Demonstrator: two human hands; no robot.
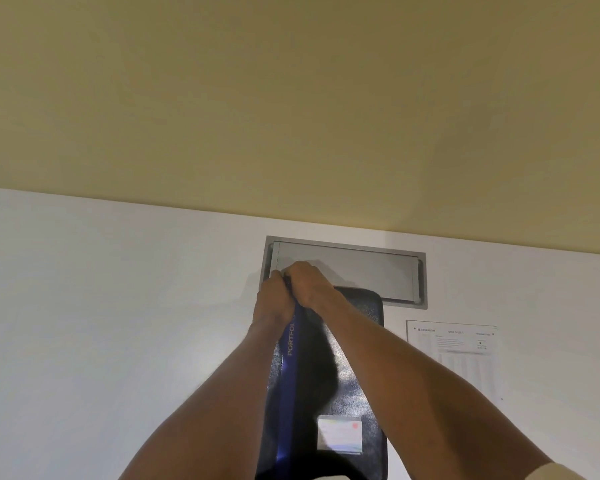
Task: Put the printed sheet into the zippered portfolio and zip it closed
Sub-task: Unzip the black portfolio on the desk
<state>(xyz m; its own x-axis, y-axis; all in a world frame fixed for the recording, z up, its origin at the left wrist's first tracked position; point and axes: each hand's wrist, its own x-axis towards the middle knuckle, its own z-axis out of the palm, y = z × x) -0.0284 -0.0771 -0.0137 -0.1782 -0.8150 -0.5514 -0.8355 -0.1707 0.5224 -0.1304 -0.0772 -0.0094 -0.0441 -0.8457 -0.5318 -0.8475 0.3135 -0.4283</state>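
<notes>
A black zippered portfolio (355,382) with a blue strip marked "PORTFOLIO" and a small white card on its cover lies lengthwise on the white desk (101,323). Both hands meet at its far left corner. My left hand (273,303) grips the corner edge. My right hand (309,282) is curled round something small and dark there, apparently the zipper pull. The printed sheet (454,344) lies flat on the desk to the right of the portfolio, apart from it.
A grey recessed cable hatch (361,261) is set in the desk just beyond the portfolio, partly under its far end. A yellowish wall (291,98) rises behind the desk.
</notes>
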